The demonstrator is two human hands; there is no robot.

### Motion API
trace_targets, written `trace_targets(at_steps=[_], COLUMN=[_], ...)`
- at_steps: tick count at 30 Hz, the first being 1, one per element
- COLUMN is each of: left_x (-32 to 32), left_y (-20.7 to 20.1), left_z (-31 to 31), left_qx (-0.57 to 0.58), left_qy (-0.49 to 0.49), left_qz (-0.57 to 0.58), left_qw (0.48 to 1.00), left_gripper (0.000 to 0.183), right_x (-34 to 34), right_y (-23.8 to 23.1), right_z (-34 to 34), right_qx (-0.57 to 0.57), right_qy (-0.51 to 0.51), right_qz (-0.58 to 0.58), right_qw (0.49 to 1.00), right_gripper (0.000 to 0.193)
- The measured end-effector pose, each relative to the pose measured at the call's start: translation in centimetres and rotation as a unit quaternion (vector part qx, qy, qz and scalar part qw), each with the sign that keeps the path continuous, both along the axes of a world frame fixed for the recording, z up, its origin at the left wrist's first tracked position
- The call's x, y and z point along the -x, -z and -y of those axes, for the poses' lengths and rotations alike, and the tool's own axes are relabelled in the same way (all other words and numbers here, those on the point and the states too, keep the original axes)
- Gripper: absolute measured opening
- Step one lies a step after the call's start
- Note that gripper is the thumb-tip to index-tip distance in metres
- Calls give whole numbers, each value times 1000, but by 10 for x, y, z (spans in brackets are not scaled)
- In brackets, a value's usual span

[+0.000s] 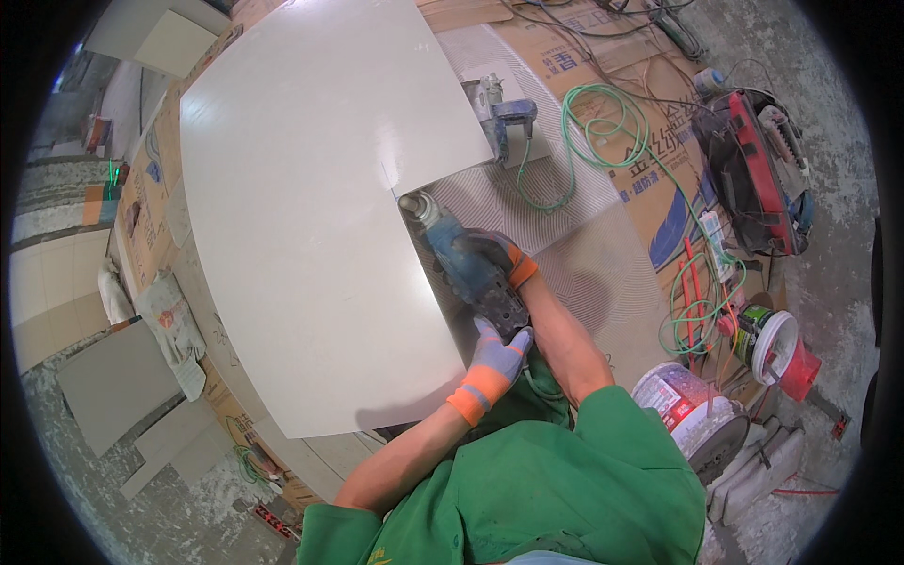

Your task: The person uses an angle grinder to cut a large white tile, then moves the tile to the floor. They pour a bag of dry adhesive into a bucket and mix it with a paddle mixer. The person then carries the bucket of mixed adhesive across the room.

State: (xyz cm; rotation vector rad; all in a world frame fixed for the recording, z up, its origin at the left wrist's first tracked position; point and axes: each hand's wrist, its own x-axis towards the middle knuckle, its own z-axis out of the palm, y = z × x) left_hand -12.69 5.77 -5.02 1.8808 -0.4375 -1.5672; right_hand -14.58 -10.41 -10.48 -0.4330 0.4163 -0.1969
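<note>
Noted at left: a large pale slab (301, 217), lying flat, with an inner corner cut into its right edge. At that corner, a blue power tool (457, 268), metal nose at the slab's edge, body slanting near and to the right; contact at the nose not determinable from this view. Foremost risk, by judgement: chipping or cracking at the inner corner, from excess pressure or a tilted, wandering nose. Secondary risk: a kick or twist of the body, from uneven holding between front and rear. Farther right and far, a second power tool (504, 115) on a small pale tile (521, 89), trailing a green cord (568, 122); liable to be dragged by any snag. Right of the slab, a ridged grey surface (589, 221).

Grip: left hand (497, 356), in a pale purple glove with orange cuff, fingers and thumb wrapped round the rear end, not spread. Right hand (499, 252), in a dark glove with orange cuff, closed over the right side of the body, farther forward; fingers underneath hidden, firmness impossible to judge.
</note>
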Motion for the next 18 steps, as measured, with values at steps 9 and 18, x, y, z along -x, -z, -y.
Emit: trace_targets(at_steps=[9, 18], left_x=[-4, -3], left_y=[-8, -9], left_z=[2, 3], left_qx=[1, 15], left_qy=[30, 8], left_qz=[4, -9], left_qw=[1000, 1000], left_gripper=[86, 85], right_x=[-1, -2], right_y=[-3, 2], right_z=[1, 0], right_qx=[16, 16], right_qy=[-5, 5], right_qz=[4, 24], right_qw=[1000, 1000], right_gripper=[34, 31])
